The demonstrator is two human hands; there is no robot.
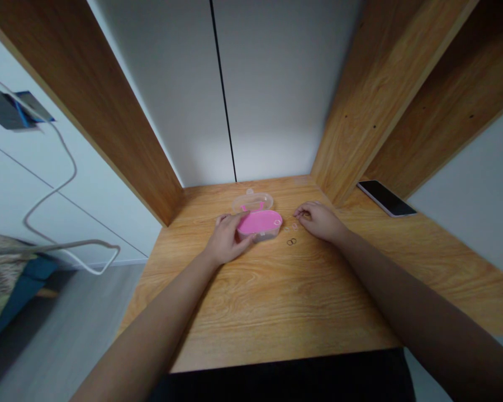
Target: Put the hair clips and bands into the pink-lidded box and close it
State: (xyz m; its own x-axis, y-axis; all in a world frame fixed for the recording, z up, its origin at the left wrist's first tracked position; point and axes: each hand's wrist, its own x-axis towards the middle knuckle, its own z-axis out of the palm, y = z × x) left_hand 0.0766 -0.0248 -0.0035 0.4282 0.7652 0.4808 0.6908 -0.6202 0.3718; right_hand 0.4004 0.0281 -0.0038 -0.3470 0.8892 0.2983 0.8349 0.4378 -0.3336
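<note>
An oval clear plastic box (268, 234) with a pink inner tray (257, 222) stands on the wooden desk. Its clear lid (254, 200) is folded back behind it. My left hand (228, 237) grips the left end of the box, thumb in front and fingers behind. One small pale ring (277, 222) lies on the right end of the pink tray. To the right of the box, my right hand (316, 219) hovers low or rests at the desk, fingertips pinched together; what they hold, if anything, is too small to name. Thin dark bands (292, 242) and small pale bands (294, 227) lie nearby.
A phone (386, 198) lies on the desk at the right, by a wooden upright (360, 111). White panels (268, 100) close off the back. A white cable (73, 167) hangs at the left, beyond the desk's left edge.
</note>
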